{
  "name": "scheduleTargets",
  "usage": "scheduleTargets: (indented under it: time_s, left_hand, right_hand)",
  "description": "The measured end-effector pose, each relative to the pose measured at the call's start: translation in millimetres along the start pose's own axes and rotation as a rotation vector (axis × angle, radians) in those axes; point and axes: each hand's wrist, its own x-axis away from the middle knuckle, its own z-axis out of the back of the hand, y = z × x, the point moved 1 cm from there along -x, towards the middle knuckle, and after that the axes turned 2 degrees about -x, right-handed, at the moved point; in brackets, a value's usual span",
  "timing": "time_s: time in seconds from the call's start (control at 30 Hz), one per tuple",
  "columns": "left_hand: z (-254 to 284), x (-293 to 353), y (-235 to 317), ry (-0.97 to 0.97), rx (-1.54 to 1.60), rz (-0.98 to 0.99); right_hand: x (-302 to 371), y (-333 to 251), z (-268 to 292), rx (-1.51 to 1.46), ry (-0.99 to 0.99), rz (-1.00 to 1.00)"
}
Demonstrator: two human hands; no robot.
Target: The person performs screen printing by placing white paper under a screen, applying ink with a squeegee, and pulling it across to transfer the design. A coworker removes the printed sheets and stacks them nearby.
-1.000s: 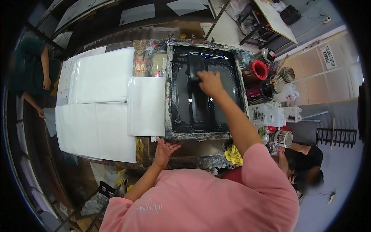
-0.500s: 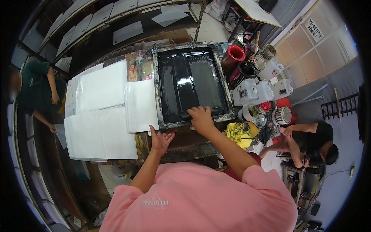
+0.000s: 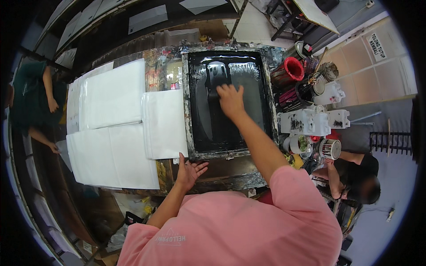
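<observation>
Framed screen (image 3: 217, 155): lies on the stained table (image 3: 156, 71), just right of the white sheets (image 3: 165, 126).
Black ink (image 3: 222, 128): coats much of the inside, glossy in patches.
Right hand (image 3: 230, 101): moves from the near rim up to the middle of the frame, fingers curled down; cannot tell whether clamped on anything in the dark.
Left hand (image 3: 190, 174): stays palm up, fingers spread, grasping nothing, near the frame's near left corner, apart from the right.
Stroke over the ink: seems a to-and-fro pass, judged unfinished.
</observation>
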Motion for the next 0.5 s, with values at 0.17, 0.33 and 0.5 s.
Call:
scheduleTargets:
  time_s: [0.17,0.33,0.5]
  left_hand:
    - [-9.5,11.7,3.2,-0.035,-0.074,-0.036]
    - [-24.2,24.2,-0.5,-0.023,-0.142,-0.135]
    - [-45.2,52.5,13.8,0.019,-0.144,-0.323]
  right_hand:
    - [-28.1,12.1,11.6,-0.023,-0.146,0.045]
    - [86.9,-14.0,70.5,-0.004,-0.324,0.125]
    - [137.3,-48.3,168.0,-0.02,-0.398,0.125]
